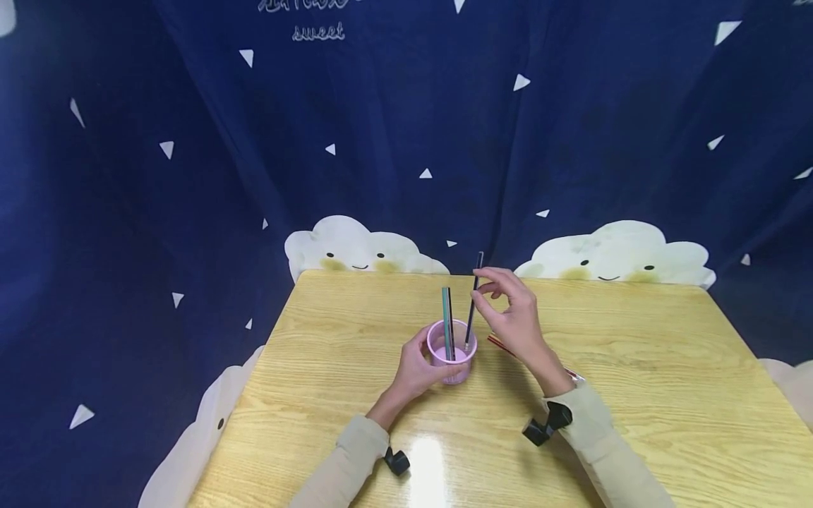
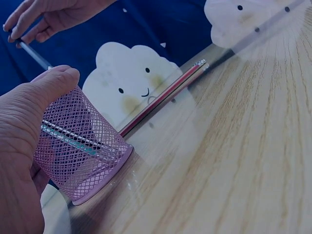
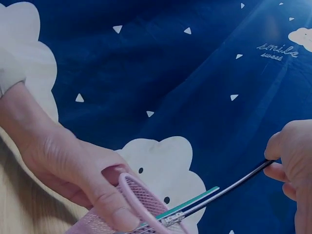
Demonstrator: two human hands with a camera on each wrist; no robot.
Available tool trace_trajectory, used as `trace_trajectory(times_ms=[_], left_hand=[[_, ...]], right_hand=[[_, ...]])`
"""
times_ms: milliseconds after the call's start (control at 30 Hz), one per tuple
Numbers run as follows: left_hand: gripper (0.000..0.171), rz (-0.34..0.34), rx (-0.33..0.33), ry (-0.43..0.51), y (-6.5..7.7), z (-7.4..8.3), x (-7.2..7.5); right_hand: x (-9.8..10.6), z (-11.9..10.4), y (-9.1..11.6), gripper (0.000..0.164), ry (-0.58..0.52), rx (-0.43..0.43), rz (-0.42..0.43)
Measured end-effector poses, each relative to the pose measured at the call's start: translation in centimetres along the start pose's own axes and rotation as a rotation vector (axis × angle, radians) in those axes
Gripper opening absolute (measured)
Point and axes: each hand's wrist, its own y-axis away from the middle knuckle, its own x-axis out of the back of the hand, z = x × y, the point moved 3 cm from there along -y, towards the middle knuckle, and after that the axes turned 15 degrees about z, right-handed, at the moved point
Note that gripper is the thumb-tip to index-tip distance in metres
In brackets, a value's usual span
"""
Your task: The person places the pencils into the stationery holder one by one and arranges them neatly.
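Observation:
My left hand (image 1: 420, 365) grips a pink mesh pencil cup (image 1: 454, 374), its thumb along the near side of the wall. Inside the cup lean a green pencil (image 1: 446, 317) and a black pencil (image 1: 451, 317). With thumb and fingertips my right hand (image 1: 513, 314) pinches a dark pencil (image 1: 471, 321) near its upper end. That pencil's silver ferrule (image 3: 173, 219) points down and is at the cup's mouth in the right wrist view. In the left wrist view the cup stands on the wooden table, and the pencils inside show through the mesh.
A red pencil (image 2: 168, 92) and another pencil beside it lie on the wooden table (image 1: 635, 381), right of the cup and partly under my right forearm in the head view. Behind the table hangs a dark blue curtain (image 1: 394, 127) with clouds and triangles.

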Motion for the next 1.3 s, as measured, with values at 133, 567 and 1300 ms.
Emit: trace_trajectory(times_ms=[133,567,1300], left_hand=[[0.086,0.006,-0.006,-0.003,0.1,0.0,-0.1],[0.081,0.026,-0.009,0.005,0.6,3.0,0.1],[0.084,-0.017,-0.023,-0.003,-0.2,0.0,0.2]], right_hand=[[-0.5,0.4,0.6,0.042,0.024,0.017,-0.002],[-1.3,2.9,2.9,0.037,0.033,-0.023,-0.105],[-2.7,4.5,4.7,0.039,0.063,-0.074,-0.222]])
